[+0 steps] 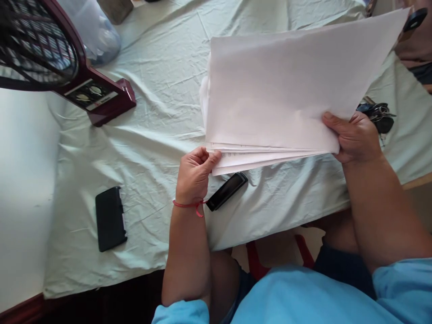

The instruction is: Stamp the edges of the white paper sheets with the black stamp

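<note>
A loose stack of white paper sheets (276, 90) is held above the table between both hands. The top sheet is blank; a lower one shows a little print near its front left corner. My left hand (195, 173), with a red string on the wrist, pinches that corner between thumb and fingers. At the front right corner, my right hand (357, 137) grips the stack, thumb on top and fingers underneath, mostly hidden. The sheets fan apart slightly along the front edge. Just below the paper, a black stapler-like object (227, 191) lies on the cloth beside my left wrist.
A pale green cloth (151, 234) covers the table. On the left lie a black phone-like case (110, 219) and a dark red electric swatter (111, 101). Behind it stands a clear plastic container (101, 36). Keys (380, 116) lie beyond my right hand.
</note>
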Motion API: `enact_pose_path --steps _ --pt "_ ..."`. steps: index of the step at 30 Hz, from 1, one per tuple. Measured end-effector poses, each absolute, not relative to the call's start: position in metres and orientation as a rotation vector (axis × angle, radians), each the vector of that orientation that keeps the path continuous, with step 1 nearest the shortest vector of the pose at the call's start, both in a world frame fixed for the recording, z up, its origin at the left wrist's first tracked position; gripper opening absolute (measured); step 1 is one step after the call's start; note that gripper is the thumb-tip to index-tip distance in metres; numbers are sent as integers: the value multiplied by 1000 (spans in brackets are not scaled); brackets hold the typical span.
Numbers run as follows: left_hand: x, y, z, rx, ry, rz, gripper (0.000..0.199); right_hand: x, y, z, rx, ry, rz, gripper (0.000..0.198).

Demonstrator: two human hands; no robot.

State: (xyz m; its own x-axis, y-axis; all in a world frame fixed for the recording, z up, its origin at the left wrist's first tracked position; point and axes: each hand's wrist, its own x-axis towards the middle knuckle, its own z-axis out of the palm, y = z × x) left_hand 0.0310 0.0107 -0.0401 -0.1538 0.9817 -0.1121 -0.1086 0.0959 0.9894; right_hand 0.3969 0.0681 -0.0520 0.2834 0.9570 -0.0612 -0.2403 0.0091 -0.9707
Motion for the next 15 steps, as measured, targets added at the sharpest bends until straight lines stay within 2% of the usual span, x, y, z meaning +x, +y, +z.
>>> enact_pose_path --steps 7,15 --pt "34 12 -42 913 1282 1292 64 394 67 -48 -1162 -836 1115 67" --pt "28 19 -54 930 1355 1515 64 390 62 -47 -1139 -870 1093 64"
